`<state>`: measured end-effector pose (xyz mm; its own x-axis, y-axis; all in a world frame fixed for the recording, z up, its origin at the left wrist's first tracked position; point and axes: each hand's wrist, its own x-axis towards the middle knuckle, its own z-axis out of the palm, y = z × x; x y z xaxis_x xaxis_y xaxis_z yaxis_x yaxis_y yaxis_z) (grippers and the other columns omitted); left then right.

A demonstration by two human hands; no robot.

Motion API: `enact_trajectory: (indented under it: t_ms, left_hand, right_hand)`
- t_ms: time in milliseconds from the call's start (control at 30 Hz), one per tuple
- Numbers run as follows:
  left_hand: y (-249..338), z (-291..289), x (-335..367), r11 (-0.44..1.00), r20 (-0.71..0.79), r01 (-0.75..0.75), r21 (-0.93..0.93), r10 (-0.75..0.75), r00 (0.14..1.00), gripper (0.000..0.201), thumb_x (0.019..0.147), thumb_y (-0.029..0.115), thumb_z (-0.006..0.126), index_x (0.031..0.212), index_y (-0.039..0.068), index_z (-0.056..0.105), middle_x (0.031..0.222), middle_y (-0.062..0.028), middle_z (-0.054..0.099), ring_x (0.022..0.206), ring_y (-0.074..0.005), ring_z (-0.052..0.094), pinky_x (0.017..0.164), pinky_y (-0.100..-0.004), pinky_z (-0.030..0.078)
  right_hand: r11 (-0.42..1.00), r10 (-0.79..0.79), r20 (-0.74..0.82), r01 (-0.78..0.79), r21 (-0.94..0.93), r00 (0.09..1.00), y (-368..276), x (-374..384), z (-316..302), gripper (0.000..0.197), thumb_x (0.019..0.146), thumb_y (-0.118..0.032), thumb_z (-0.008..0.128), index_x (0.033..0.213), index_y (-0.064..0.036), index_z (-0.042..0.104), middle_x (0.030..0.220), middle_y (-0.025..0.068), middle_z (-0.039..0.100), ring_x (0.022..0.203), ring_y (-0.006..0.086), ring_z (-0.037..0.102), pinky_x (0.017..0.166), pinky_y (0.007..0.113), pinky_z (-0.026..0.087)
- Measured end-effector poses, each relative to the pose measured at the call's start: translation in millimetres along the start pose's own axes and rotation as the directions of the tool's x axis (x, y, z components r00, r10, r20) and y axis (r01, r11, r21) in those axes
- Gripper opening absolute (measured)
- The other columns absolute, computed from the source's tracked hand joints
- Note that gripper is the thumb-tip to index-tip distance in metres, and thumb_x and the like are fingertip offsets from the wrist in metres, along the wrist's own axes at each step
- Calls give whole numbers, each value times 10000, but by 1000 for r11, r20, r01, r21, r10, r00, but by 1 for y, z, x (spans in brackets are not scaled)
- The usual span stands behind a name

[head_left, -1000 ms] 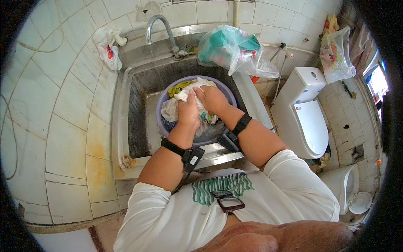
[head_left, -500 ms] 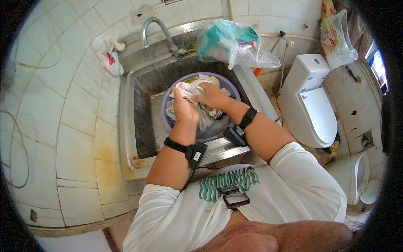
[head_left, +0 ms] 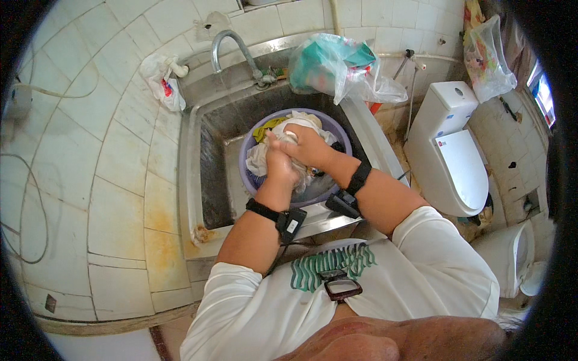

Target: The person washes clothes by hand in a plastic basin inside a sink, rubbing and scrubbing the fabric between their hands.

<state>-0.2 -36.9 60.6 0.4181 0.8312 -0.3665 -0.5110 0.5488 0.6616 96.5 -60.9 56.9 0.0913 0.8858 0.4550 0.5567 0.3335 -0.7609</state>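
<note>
A round purple basin (head_left: 243, 163) stands in the metal sink, heaped with wet laundry. Over it, my right hand (head_left: 308, 145) is closed, its fingers curled around a bunched white cloth (head_left: 260, 157). My left hand (head_left: 281, 165) presses against it from the left, gripping the same cloth; its palm side is partly hidden. A yellow cloth (head_left: 264, 129) pokes out at the basin's far left, and darker fabric lies by the right rim. Both forearms wear black straps with small boxes.
The sink (head_left: 218, 180) has a curved metal faucet (head_left: 236, 41) at its back. A clear plastic bag with green contents (head_left: 337, 66) sits on the back right corner. A small white bag (head_left: 164, 81) hangs on the left wall. A white toilet (head_left: 460, 168) stands to the right.
My hands have come together, the right one folding over the cloth and left fingers. The cloth is bunched smaller, and more of the yellow cloth shows. The whole view has shifted slightly.
</note>
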Motion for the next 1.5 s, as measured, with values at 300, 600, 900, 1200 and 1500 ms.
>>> enact_trajectory:
  t_ms: [300, 600, 900, 1200, 1500]
  left_hand:
    - [-16, -12, 20, 984, 67, 34, 173, -46, 997, 570, 935, 524, 327, 1248, 65, 451, 1188, -118, 541, 1066, -274, 542, 901, -429, 443]
    - [-15, -17, 24, 989, 74, 79, -126, -70, 995, 549, 936, 515, 309, 1210, 69, 474, 1178, -124, 543, 1067, -296, 533, 921, -446, 423]
    - [-16, -15, 25, 993, 58, 116, -37, -114, 992, 553, 936, 519, 313, 1241, 80, 452, 1229, -130, 512, 1096, -294, 517, 933, -457, 415]
    - [-14, -20, 20, 985, 137, 125, -117, -109, 985, 640, 919, 573, 282, 1263, 53, 428, 1217, -167, 510, 1108, -315, 503, 931, -459, 414]
    - [-26, -29, 45, 985, 142, -113, 130, 94, 985, 549, 943, 499, 325, 1225, 47, 458, 1145, -129, 542, 1036, -265, 547, 870, -410, 450]
  right_hand:
    - [950, 207, -129, -231, -211, 970, 6, 6, -3, 389, 817, -384, 557, 933, -14, 582, 859, 250, 614, 825, 428, 584, 737, 474, 463]
    - [949, 173, -83, -188, -252, 982, 13, 3, 14, 350, 832, -350, 550, 859, -4, 589, 817, 252, 613, 788, 421, 591, 707, 460, 470]
    - [920, 233, -54, -238, -312, 971, -1, 4, 1, 378, 825, -383, 522, 911, -22, 597, 855, 236, 624, 805, 419, 596, 735, 484, 473]
    - [950, 190, 15, -180, -257, 982, -13, -1, 4, 334, 794, -354, 547, 902, -44, 609, 815, 241, 619, 780, 427, 594, 710, 481, 480]
    - [962, 188, -142, -211, -174, 972, 14, 8, 0, 385, 838, -383, 536, 854, -3, 596, 803, 252, 614, 771, 431, 580, 722, 473, 463]
